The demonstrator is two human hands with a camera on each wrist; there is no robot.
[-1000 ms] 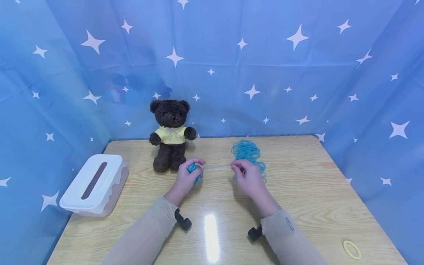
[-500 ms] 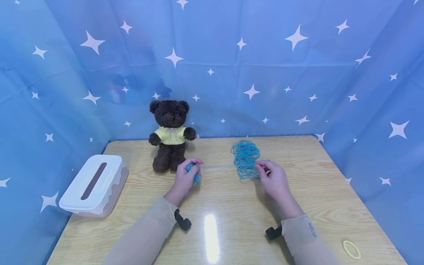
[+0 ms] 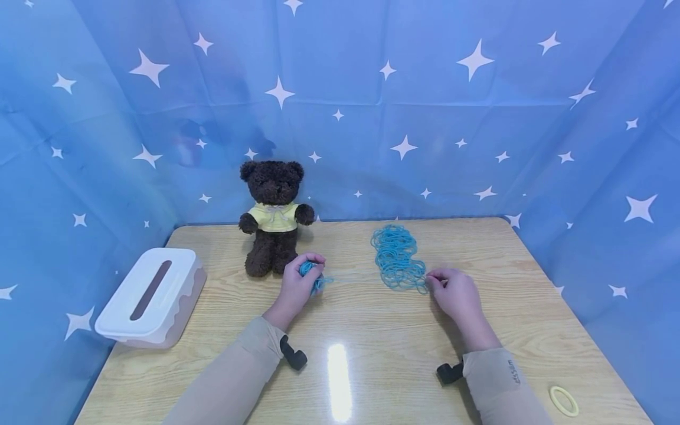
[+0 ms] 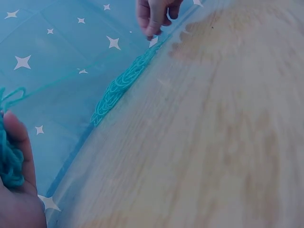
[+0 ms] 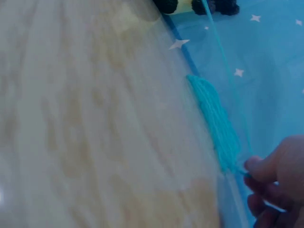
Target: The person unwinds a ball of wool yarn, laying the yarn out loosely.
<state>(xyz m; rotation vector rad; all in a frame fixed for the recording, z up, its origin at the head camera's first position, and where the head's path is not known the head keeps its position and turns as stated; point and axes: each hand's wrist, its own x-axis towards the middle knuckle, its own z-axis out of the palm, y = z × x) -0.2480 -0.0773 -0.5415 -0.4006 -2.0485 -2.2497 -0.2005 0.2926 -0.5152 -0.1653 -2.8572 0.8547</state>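
My left hand (image 3: 298,284) grips a small bundle of blue yarn (image 4: 10,159), its fingers curled round it in front of the teddy bear. From that bundle a thin yarn strand (image 5: 228,71) runs across to my right hand (image 3: 458,293), which pinches it between thumb and fingertips. Beside the right fingertips, a pile of looped blue yarn (image 3: 395,260) lies spread on the table in zigzag folds. In the right wrist view the pinched strand meets the pile's near end.
A brown teddy bear (image 3: 273,218) in a yellow top stands behind my left hand. At the left is a white lidded box (image 3: 151,295) with a slot. A pale yellow ring (image 3: 564,401) lies near the front right of the wooden table (image 3: 372,348). Blue star-patterned cloth (image 3: 340,77) surrounds the table.
My right hand has moved rightward, past the yarn pile, drawing the strand along. Loops at the pile's near right edge have shifted. The left hand has barely moved; a small loop now sticks out from its bundle.
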